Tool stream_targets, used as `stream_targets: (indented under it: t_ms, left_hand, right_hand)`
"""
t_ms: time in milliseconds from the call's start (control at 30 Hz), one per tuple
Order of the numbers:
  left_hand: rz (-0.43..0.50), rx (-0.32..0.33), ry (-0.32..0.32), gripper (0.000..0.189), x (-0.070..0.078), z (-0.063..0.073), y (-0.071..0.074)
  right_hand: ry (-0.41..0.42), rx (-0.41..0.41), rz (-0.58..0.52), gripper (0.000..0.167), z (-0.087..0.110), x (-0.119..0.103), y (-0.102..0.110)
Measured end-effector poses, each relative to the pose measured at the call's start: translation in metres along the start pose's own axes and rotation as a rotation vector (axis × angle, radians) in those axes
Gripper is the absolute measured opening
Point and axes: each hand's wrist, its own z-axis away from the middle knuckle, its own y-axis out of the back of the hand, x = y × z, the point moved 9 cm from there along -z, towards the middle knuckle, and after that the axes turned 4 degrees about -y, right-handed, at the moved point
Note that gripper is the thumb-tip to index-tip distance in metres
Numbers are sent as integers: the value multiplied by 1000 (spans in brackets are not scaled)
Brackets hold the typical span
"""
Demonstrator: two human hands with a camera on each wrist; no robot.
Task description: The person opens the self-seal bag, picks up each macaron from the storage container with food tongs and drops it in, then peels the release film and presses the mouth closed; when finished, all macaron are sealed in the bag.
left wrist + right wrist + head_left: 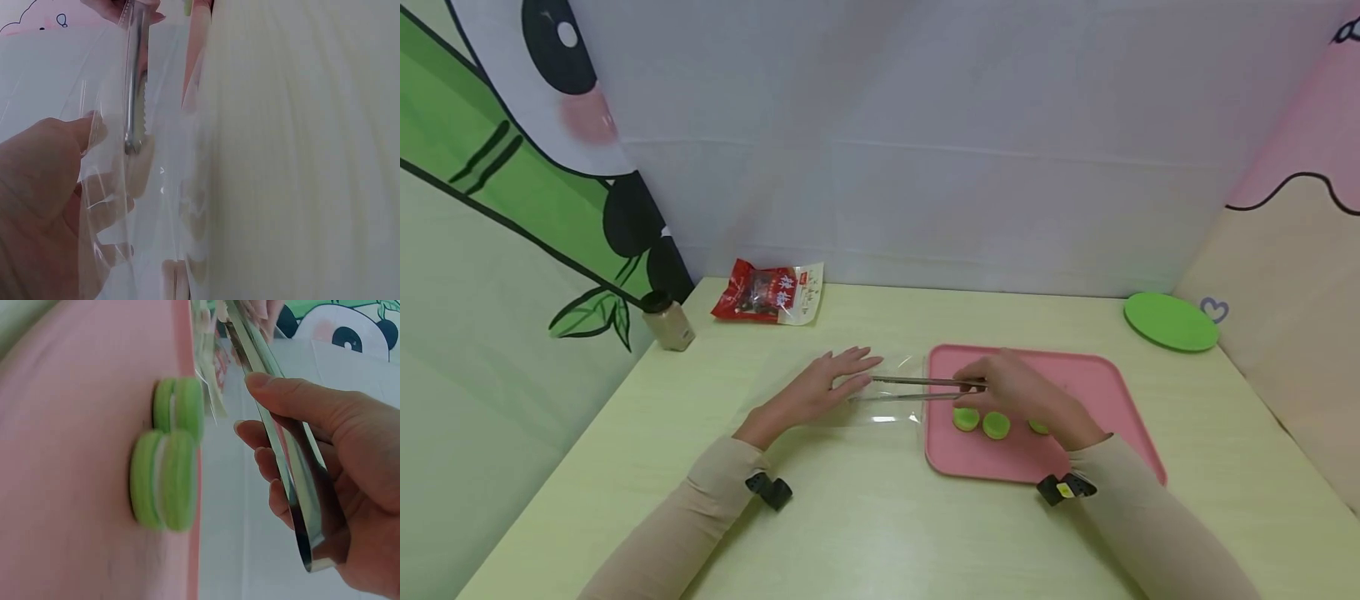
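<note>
Metal tongs (292,453) are gripped in my right hand (1018,392), thumb on one arm and fingers round the other. Over the pink tray (1052,462) the hand points them leftward, and their tips overlap a clear plastic bag (891,414). My left hand (820,390) is at the bag, its fingers fairly straight and spread near the tong tips. Through the film in the left wrist view, fingers and a serrated tong tip (134,134) show, with no macaron there. Green macarons (996,425) with pale filling lie on the tray below the right hand, one partly hidden by it.
A red and white food packet (767,292) lies at the table's back left, with a dark-capped jar (668,321) at the left edge. A green round plate (1171,322) is at the back right corner. Printed cloth hangs behind and beside the table.
</note>
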Motion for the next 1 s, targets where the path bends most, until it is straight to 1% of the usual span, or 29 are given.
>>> stream_targets:
  t_ms: [100,200,333,400,567,600,733,900,1000]
  left_hand:
    - [12,2,6,45,1,0,0]
    - [13,7,4,44,1,0,0]
    - [6,13,3,44,1,1,1]
    - [6,15,3,44,1,2,1]
    - [7,19,-4,43,2,2,1]
    - [6,18,-2,44,2,2,1]
    - [4,7,7,44,2,2,-1]
    - [3,5,2,44,3,0,-3]
    - [8,4,-1,44,4,-1,-4]
  right_hand:
    - [59,4,-12,10,-9,-9,-7]
    - [109,14,-16,13,-17,-18,-12]
    - [136,1,-31,13,-27,-27,-19]
    - [145,-11,-46,10,-30,-32,-23]
    - [188,-43,-43,4,-38,-40,-31]
    - [196,-58,-42,5,-39,-42,-33]
    - [214,-113,-40,15,-42,-46,-42]
    - [212,-108,-25,27,-46,-52,-47]
    - [193,-119,-44,28,-49,-55,-49]
